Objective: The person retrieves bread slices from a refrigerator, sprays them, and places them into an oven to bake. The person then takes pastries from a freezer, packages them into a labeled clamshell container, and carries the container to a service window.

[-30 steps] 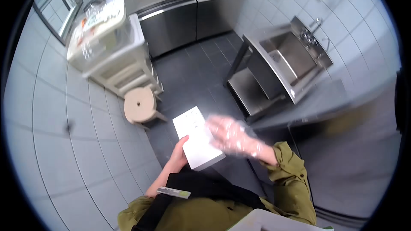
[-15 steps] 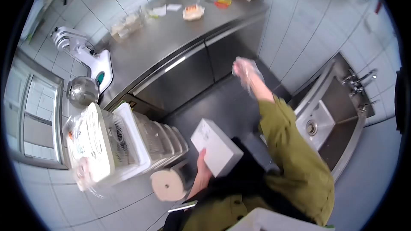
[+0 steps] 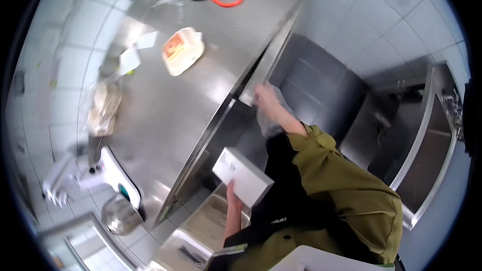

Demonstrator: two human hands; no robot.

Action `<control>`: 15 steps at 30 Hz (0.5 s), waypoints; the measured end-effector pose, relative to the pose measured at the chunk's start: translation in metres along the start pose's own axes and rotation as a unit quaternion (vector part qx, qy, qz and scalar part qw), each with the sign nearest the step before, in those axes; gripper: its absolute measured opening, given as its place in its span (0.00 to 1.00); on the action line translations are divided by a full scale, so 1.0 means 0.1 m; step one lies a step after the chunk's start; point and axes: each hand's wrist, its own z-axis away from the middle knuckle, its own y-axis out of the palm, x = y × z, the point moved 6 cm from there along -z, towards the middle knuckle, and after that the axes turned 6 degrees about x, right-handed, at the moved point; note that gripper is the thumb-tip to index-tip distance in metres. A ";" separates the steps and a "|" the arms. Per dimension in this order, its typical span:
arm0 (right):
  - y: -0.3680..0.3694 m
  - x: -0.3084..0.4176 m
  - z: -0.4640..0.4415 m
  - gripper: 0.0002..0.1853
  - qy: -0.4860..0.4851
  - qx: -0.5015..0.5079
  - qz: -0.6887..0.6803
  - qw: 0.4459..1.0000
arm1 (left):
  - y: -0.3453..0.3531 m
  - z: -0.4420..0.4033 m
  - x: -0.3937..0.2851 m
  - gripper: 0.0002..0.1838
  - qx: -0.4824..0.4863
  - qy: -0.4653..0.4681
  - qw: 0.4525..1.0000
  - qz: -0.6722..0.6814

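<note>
My left hand point(image 3: 233, 198) is closed around a white box point(image 3: 243, 178), its thumb lying on the box's face. My right hand point(image 3: 266, 99) has its fingers curled over the top edge of a steel cabinet door point(image 3: 271, 65) under the counter. A dark gap shows between that door and the counter. Loose clear plastic point(image 3: 271, 118), seemingly a thin glove, hangs about the right hand and wrist. What the box holds cannot be seen.
On the steel counter point(image 3: 155, 105) are scissors point(image 3: 228, 0) with yellow and red handles, a food tray point(image 3: 182, 52), a bagged stack point(image 3: 104, 108) and a white stand mixer point(image 3: 110, 175). A sink point(image 3: 427, 165) stands at right; plastic bins point(image 3: 211, 221) are below left.
My right hand has moved from over the floor to the cabinet door, which now stands slightly open. My view has turned towards the counter. The box stays in my left hand.
</note>
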 end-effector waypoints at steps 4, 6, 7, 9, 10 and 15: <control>-1.45 0.64 1.00 0.31 0.176 -0.002 0.072 0.982 | 0.35 -1.01 0.13 0.28 0.011 -0.134 0.988 -0.080; -2.35 0.80 1.18 0.31 0.264 -0.131 0.300 0.907 | 0.73 -1.56 0.33 0.28 0.005 -0.183 0.978 -0.100; -2.69 0.92 1.21 0.31 0.304 -0.209 0.381 0.848 | 0.92 -1.86 0.45 0.28 0.015 -0.185 0.978 -0.097; -3.21 1.04 1.14 0.29 0.128 -0.310 0.554 0.762 | 1.21 -2.60 0.68 0.27 0.058 -0.165 0.983 -0.055; -3.38 1.13 1.04 0.28 0.206 -0.335 0.575 0.718 | 1.29 -3.04 0.82 0.26 0.090 -0.141 0.986 -0.011; -4.64 0.87 0.85 0.32 0.189 -0.349 0.666 0.632 | 1.78 -4.72 0.36 0.29 -0.111 0.246 0.951 -0.147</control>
